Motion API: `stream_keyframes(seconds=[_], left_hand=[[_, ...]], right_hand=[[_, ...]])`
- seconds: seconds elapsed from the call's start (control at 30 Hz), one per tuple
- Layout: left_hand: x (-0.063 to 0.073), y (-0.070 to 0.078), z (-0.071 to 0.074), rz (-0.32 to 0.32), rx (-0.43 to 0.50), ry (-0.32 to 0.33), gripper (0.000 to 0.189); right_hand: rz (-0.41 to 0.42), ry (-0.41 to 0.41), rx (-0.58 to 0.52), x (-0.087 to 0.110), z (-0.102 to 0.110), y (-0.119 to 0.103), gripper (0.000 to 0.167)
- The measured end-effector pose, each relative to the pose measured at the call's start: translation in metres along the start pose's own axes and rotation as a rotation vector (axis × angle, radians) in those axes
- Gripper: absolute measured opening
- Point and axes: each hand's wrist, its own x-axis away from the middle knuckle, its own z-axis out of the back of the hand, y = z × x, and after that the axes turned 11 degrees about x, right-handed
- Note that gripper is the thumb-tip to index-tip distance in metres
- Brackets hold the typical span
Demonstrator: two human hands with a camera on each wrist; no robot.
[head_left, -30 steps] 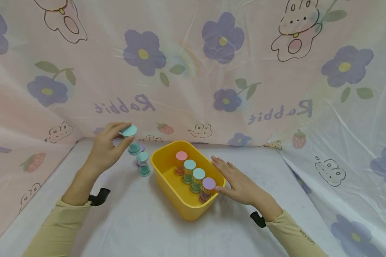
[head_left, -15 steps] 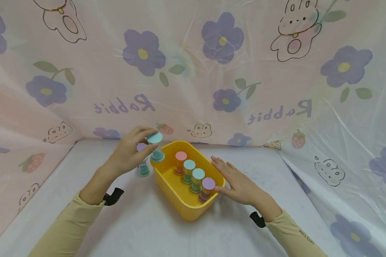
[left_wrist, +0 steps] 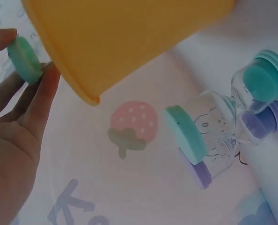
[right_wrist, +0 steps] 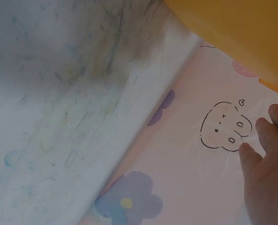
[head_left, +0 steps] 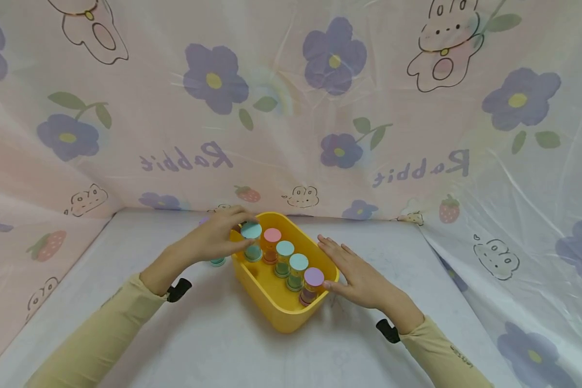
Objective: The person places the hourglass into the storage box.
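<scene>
My left hand pinches a teal-capped hourglass by its top cap, inside the far left end of a yellow bin. In the left wrist view only its cap shows; the bin wall covers the rest. Standing in a row in the bin are a pink-capped hourglass, two teal-capped ones and a purple-capped one. My right hand rests at the bin's right rim, fingers straight. Left of the bin stand a teal hourglass and a purple one, mostly hidden behind my left hand in the head view.
The white tabletop lies under the bin. A patterned cloth hangs behind the table and along both sides. Each wrist wears a black camera mount.
My left hand has carried the teal-capped hourglass rightwards from beside the bin, over its rim and down into the far left end. My right hand has stayed at the rim.
</scene>
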Motion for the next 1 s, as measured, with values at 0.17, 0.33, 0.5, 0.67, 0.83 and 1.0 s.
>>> stream_keyframes(seconds=[0.17,0.33,0.5,0.67,0.83,1.0], left_hand=[[-0.009,-0.007,-0.001,0.054,-0.057,-0.131,0.039],[-0.017,-0.010,-0.002,0.073,-0.075,-0.235,0.039],[-0.026,-0.015,-0.003,0.074,-0.079,-0.316,0.037],[-0.033,-0.018,-0.006,0.094,-0.090,-0.369,0.038],[-0.038,-0.021,-0.009,0.103,-0.099,-0.396,0.037],[-0.041,-0.022,-0.013,0.135,-0.113,-0.413,0.036]], right_hand=[[0.001,0.001,-0.011,0.000,0.001,-0.001,0.084],[-0.005,-0.003,-0.014,0.000,0.002,-0.001,0.084],[-0.011,-0.011,-0.001,0.001,0.001,0.000,0.085],[-0.009,-0.012,-0.009,0.000,0.002,-0.001,0.085],[-0.006,-0.006,-0.012,0.000,0.002,-0.001,0.084],[-0.013,-0.016,-0.007,0.000,0.002,-0.002,0.084]])
